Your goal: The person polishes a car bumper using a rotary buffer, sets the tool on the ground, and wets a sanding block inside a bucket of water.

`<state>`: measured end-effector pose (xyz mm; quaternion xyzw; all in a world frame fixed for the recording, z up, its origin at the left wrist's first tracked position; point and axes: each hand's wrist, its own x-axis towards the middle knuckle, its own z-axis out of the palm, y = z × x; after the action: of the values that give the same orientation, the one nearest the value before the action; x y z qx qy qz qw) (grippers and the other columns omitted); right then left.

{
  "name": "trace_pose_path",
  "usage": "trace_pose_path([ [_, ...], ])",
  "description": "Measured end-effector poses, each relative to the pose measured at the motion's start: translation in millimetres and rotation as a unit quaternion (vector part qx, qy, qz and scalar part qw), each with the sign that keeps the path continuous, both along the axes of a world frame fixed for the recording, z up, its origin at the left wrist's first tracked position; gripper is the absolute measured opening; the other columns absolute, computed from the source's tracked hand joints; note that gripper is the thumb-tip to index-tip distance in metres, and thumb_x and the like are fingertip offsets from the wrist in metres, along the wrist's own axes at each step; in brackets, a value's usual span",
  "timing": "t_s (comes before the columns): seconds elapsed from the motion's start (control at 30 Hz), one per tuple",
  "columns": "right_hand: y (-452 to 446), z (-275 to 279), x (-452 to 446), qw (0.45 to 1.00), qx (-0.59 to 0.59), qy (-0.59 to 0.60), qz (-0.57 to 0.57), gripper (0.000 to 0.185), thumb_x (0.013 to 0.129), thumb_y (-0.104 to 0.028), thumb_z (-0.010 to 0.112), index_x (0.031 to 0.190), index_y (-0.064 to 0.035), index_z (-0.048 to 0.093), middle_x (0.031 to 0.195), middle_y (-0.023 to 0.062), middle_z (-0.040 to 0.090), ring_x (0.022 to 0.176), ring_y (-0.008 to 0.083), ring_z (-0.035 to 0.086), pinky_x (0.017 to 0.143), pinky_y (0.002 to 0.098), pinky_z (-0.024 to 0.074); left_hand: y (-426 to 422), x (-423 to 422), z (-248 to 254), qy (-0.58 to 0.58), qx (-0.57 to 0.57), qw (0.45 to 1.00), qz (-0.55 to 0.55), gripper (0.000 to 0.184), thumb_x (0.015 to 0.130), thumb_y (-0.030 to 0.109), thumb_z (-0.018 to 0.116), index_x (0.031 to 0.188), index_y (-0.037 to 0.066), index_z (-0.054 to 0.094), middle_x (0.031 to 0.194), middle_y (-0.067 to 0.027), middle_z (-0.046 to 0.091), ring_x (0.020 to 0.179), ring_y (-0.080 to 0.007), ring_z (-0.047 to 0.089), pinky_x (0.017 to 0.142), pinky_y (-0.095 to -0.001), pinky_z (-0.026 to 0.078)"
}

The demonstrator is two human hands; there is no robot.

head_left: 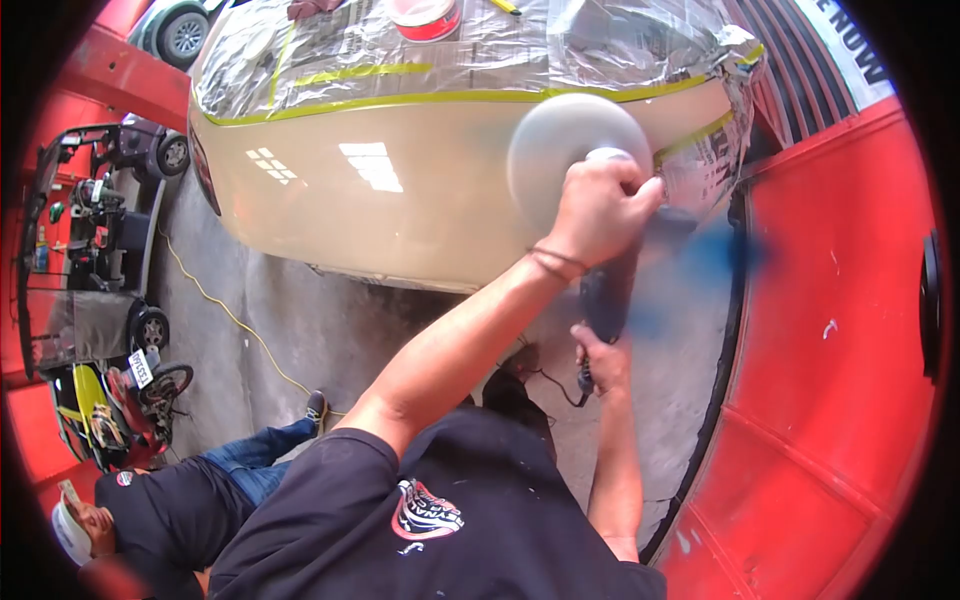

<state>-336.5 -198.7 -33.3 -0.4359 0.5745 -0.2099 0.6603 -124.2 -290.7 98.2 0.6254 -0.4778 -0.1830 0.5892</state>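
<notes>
A rotary polisher (612,285) with a round white pad (550,150) is held against a beige car panel (380,230). The pad is blurred by motion. My left hand (605,210) is closed over the polisher's front end, just behind the pad. Lower down, my right hand (606,362) wraps round the rear of the body, where a dark cord comes out. Foil-like masking sheet (340,45) covers the upper car, edged with yellow-green tape (450,97). The pad's underside is hidden.
On the masking sheet stands a red-and-white tub (425,18). A red wall (830,300) runs close along the right. A yellow cord (230,315) crosses the concrete floor. Another person (180,510) is at lower left, near parked motorcycles (120,400).
</notes>
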Motion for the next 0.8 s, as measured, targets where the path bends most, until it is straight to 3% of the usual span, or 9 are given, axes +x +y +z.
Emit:
trace_pose_path([
  [0.17,-39,31,24,0.998,0.033,0.042,0.043,0.021,0.092,-0.01,0.09,0.096,-0.0058,0.07,0.071,-0.0015,0.065,0.054,0.0102,0.058,0.051,0.0314,0.0473,-21,37,21,0.047,-0.006,0.999,0.0,0.028,0.098,0.027,0.081,0.091,-0.001,0.084,0.075,-0.0153,0.076,0.068,-0.0214,0.073,0.069,-0.0378,0.057],
  [0.23,-30,48,38,0.994,-0.018,0.061,0.09,0.025,0.093,-0.01,0.089,0.109,-0.002,0.072,0.079,0.0012,0.069,0.056,0.01,0.06,0.051,0.0308,0.0477,5,57,27,0.018,0.008,0.999,0.034,0.034,0.1,0.03,0.08,0.09,-0.002,0.082,0.069,-0.0111,0.07,0.066,-0.0144,0.068,0.066,-0.0369,0.055],
  [0.3,-18,26,43,0.988,-0.049,0.045,0.142,0.037,0.092,-0.014,0.091,0.12,0.0021,0.073,0.088,0.0051,0.074,0.065,0.0134,0.068,0.058,0.0333,0.0548,46,75,30,0.049,0.058,0.996,0.056,0.032,0.101,0.025,0.08,0.085,-0.002,0.077,0.067,-0.0155,0.064,0.063,-0.0175,0.062,0.065,-0.038,0.053],
  [0.37,-7,45,62,0.981,-0.033,0.04,0.189,0.046,0.089,-0.018,0.093,0.126,0.0023,0.075,0.099,0.0087,0.079,0.083,0.0185,0.076,0.076,0.0374,0.0617,82,85,24,0.102,0.069,0.986,0.111,0.029,0.104,0.019,0.081,0.085,-0.002,0.076,0.067,-0.0093,0.063,0.066,-0.0099,0.057,0.063,-0.0343,0.049],
  [0.4,-2,35,68,0.976,-0.037,0.051,0.208,0.048,0.088,-0.021,0.093,0.129,0.0002,0.077,0.108,0.0112,0.083,0.1,0.0214,0.078,0.092,0.0401,0.062,95,90,22,0.11,0.06,0.984,0.127,0.027,0.105,0.016,0.081,0.085,-0.002,0.077,0.069,-0.0066,0.065,0.067,-0.0086,0.057,0.063,-0.0331,0.049],
  [0.57,14,23,87,0.972,-0.058,0.024,0.225,0.04,0.088,-0.012,0.094,0.122,0.0002,0.076,0.101,0.0055,0.078,0.089,0.0137,0.07,0.083,0.036,0.061,117,99,11,0.141,0.07,0.977,0.143,0.025,0.106,0.012,0.08,0.085,-0.002,0.078,0.074,-0.0012,0.071,0.071,-0.0061,0.06,0.065,-0.03,0.05],
  [0.63,15,19,79,0.979,-0.074,0.029,0.185,0.05,0.087,-0.023,0.095,0.13,-0.0014,0.079,0.116,0.0122,0.086,0.107,0.0181,0.078,0.101,0.0395,0.0607,104,88,12,0.114,0.04,0.987,0.105,0.029,0.112,0.019,0.077,0.089,0.001,0.081,0.074,0.0057,0.066,0.068,-0.0016,0.055,0.059,-0.0239,0.042],
  [0.77,-3,4,45,0.987,-0.065,0.044,0.138,0.049,0.089,-0.02,0.094,0.13,0.0009,0.079,0.117,0.0124,0.086,0.108,0.019,0.078,0.101,0.0398,0.0609,51,61,5,0.066,0.056,0.995,0.045,0.031,0.109,0.023,0.08,0.088,0.0,0.082,0.069,0.0028,0.067,0.068,-0.0038,0.056,0.061,-0.0276,0.044],
  [0.8,-10,5,40,0.993,-0.059,0.027,0.102,0.041,0.089,-0.017,0.092,0.123,0.0014,0.079,0.108,0.0105,0.084,0.098,0.0183,0.078,0.092,0.039,0.0619,35,52,9,0.056,0.059,0.997,0.018,0.03,0.108,0.022,0.079,0.089,-0.001,0.083,0.069,-0.002,0.07,0.068,-0.0071,0.06,0.063,-0.0307,0.048],
])
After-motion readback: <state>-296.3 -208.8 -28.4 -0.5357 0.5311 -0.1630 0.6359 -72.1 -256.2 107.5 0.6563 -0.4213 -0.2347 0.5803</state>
